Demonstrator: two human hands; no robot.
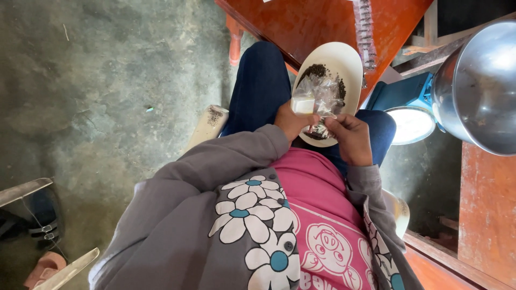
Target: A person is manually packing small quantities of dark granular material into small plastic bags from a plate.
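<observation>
Both hands [322, 126] on a clear bag [318, 95] above grey concrete floor [107, 91]

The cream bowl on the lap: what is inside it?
The cream bowl holds small dark grains along its far side. The clear plastic bag, held by the left hand and right hand, covers the bowl's middle, so the contents there are hidden.

We see a rough grey concrete floor [107, 80]. Right of it stands a reddish-orange wooden table [301, 21]. A lit lamp [411, 124] glows right of the table.
</observation>
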